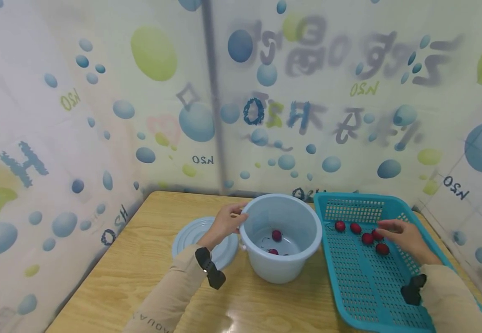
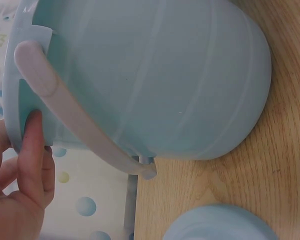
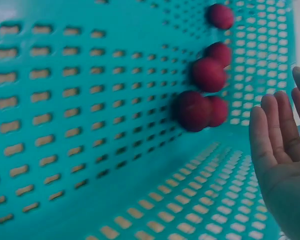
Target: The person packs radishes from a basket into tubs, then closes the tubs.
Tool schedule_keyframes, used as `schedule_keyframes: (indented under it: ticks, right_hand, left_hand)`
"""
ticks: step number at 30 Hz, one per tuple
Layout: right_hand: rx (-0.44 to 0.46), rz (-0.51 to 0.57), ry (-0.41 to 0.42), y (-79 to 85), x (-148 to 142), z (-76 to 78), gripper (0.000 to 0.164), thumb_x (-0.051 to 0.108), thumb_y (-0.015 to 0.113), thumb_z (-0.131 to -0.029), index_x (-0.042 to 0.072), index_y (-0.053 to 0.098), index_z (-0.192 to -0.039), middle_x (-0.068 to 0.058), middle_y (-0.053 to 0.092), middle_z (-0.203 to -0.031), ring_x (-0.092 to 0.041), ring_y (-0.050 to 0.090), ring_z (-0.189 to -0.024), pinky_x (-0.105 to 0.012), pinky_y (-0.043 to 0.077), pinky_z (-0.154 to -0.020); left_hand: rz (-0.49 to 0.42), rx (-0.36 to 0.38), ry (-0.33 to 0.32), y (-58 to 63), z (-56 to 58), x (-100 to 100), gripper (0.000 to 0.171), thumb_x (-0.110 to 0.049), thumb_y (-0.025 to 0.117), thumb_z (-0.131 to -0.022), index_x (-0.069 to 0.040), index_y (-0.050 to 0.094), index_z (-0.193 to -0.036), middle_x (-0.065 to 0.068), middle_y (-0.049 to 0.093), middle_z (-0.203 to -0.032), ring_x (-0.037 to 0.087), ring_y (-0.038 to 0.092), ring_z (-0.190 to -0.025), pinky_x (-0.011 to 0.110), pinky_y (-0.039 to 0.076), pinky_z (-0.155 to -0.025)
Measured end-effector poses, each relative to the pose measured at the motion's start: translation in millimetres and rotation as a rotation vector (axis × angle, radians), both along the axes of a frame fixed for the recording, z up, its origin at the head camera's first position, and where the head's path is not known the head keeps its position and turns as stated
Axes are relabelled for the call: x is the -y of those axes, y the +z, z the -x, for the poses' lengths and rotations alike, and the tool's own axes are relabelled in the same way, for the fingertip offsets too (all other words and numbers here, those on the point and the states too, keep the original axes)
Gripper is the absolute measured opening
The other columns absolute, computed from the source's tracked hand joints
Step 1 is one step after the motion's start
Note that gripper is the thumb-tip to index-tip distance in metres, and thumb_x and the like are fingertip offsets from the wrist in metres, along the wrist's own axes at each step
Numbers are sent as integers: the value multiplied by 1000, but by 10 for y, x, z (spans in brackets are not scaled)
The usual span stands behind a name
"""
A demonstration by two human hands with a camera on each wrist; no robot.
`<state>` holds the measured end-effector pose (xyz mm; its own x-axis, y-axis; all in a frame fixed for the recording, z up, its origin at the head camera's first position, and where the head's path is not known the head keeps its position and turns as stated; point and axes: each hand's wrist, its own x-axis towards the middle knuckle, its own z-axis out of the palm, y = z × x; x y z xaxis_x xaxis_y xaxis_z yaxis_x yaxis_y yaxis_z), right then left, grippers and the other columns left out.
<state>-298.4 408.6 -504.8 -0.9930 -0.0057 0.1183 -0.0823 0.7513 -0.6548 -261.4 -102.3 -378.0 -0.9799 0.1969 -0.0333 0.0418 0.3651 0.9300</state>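
My left hand [image 1: 224, 224] pinches the left rim of a light blue bucket [image 1: 276, 272]. In the left wrist view its thumb lies on the outer wall under the rim, near the pale bucket handle [image 2: 82, 120]. A few dark red round fruits [image 1: 276, 236] lie at the bucket's bottom, some partly hidden by the near wall. Over the turquoise basket [image 1: 357, 282], my right hand [image 1: 407, 239] hovers beside several more of these red fruits [image 1: 382, 249]. The right wrist view shows its fingers [image 3: 275, 125] extended, with nothing held and a gap to the fruits.
A light blue round lid [image 1: 188, 237] lies on the wooden table [image 1: 120, 273] left of the bucket, partly behind my left forearm. The basket stands close to the bucket's right side. A patterned curtain [image 1: 162, 115] hangs behind the table.
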Motion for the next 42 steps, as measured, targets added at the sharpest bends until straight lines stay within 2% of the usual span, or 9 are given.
schedule_keyframes:
  ticks: [2,6,9,13,15,21,23,32,42]
  right_hand:
    - [78,15,-11,69,31,-84,63,49,52,-83,-1,46,-122,-25,48,-117,-38,46,-101,-46,44,-71]
    - [171,31,-51,84,38,-194,68,47,52,-84,-7,42,-123,-31,43,-120,-38,48,-100,-37,48,-69]
    - [196,42,-87,77,57,-244,70,47,54,-83,-9,41,-123,-32,43,-120,-36,51,-98,-32,50,-68]
    - [260,110,-95,240,187,-351,70,39,58,-82,-14,36,-123,-37,37,-120,-43,46,-101,-41,49,-73]
    - [272,120,-109,319,275,-405,68,33,61,-81,-16,36,-121,-38,36,-119,-46,44,-102,-41,48,-71]
    - [263,50,-134,356,432,-456,54,20,62,-81,-15,42,-117,-37,42,-113,-47,42,-102,-46,44,-74]
    - [256,35,-126,355,448,-455,52,17,62,-80,-15,43,-116,-37,44,-111,-47,43,-100,-49,43,-76]
    - [245,-12,-60,377,482,-461,46,14,61,-80,-17,46,-112,-35,49,-102,-45,47,-94,-47,44,-72]
    - [247,58,-73,496,506,-462,52,20,60,-83,-16,43,-116,-38,42,-113,-48,44,-100,-46,46,-73]
  left_hand:
    - [1,3,1,-8,4,-4,38,-14,54,-88,-17,51,-126,11,55,-111,25,57,-91,31,53,-61]
    - [0,0,-8,-13,5,-17,39,-14,54,-88,-16,50,-126,10,56,-109,22,58,-88,31,53,-61]
    - [0,1,-11,-12,3,-23,38,-14,54,-88,-15,51,-126,10,57,-108,21,57,-87,31,52,-61]
    - [-3,13,-7,0,0,-30,38,-14,55,-88,-17,51,-125,9,56,-108,22,56,-88,31,52,-62]
    - [-4,13,-9,9,-2,-33,37,-14,54,-88,-17,51,-125,9,56,-108,23,56,-89,31,52,-63]
    - [-4,20,0,27,-7,-30,38,-15,55,-88,-19,52,-125,9,56,-108,22,56,-88,31,52,-63]
    - [-2,21,0,27,-8,-25,38,-14,55,-88,-18,52,-125,9,56,-108,22,56,-88,31,52,-63]
    - [1,8,1,26,1,1,39,-12,53,-88,-15,50,-127,12,55,-105,25,58,-89,31,53,-60]
    - [-2,20,19,38,-9,-4,40,-12,54,-87,-14,50,-126,12,55,-105,26,57,-90,31,53,-60]
